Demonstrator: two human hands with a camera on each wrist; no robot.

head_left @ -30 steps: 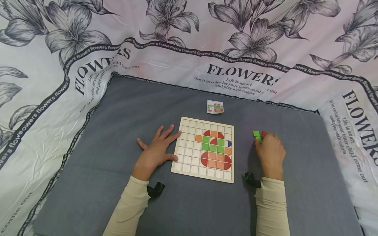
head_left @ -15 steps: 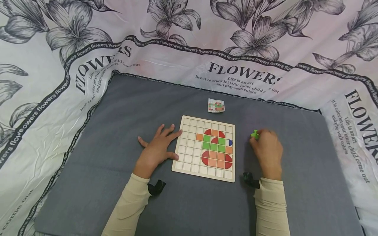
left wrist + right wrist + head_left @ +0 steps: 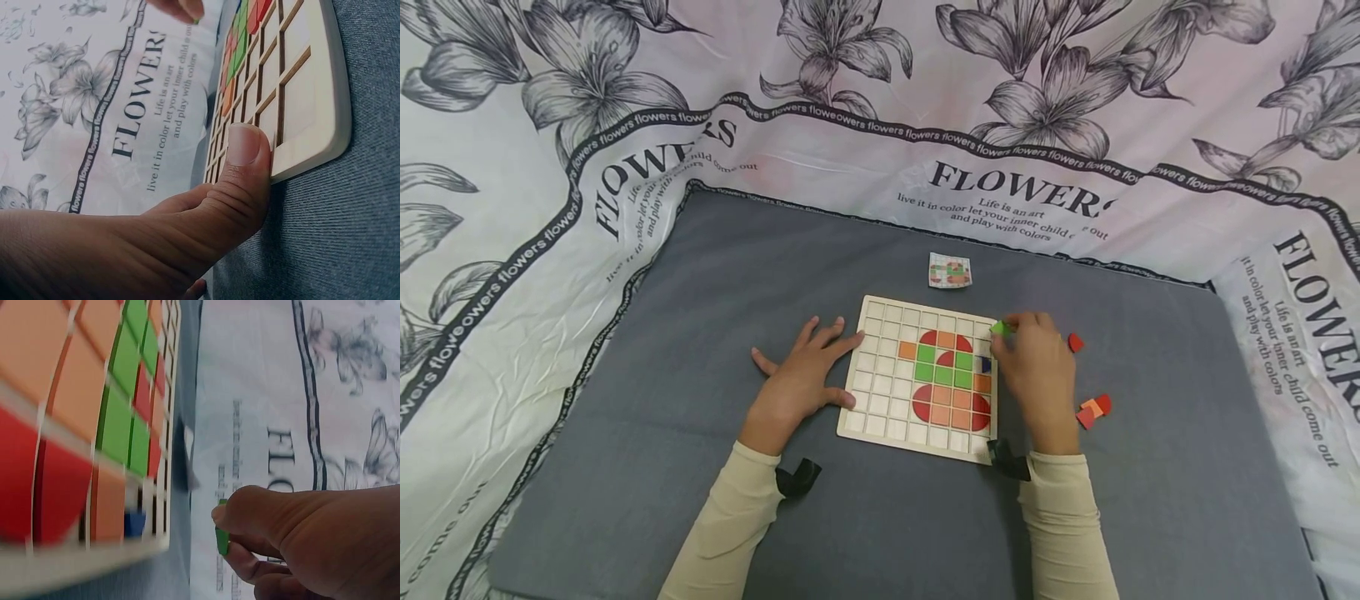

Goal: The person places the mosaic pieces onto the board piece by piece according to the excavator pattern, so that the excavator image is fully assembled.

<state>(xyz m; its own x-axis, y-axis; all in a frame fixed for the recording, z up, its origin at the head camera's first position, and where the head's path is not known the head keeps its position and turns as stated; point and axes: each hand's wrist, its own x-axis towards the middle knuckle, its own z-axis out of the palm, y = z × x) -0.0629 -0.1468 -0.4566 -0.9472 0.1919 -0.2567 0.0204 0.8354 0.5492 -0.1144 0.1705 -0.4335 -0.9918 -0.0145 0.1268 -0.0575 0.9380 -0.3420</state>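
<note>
A wooden grid board (image 3: 877, 383) lies on the grey surface, with red, orange and green tiles filling cells on its right half. My left hand (image 3: 793, 387) is spread at the board's left edge, its index fingertip and thumb touching the rim; the left wrist view has the thumb (image 3: 244, 156) resting on the frame. Between thumb and fingers my right hand (image 3: 1037, 371) pinches a green tile (image 3: 222, 542), held over the upper right corner of the board. Just below it, a blue piece (image 3: 987, 365) sits in a right-edge cell.
A small printed card (image 3: 950, 271) with a coloured grid pattern lies behind the board. To the right are a lone red tile (image 3: 1076, 342) and a small cluster of red and orange tiles (image 3: 1090, 409). Flower-printed fabric (image 3: 850, 175) borders the surface.
My right hand has picked up the green tile on the right and carried it left to the board's corner, uncovering red and orange tiles. My left hand has stayed put.
</note>
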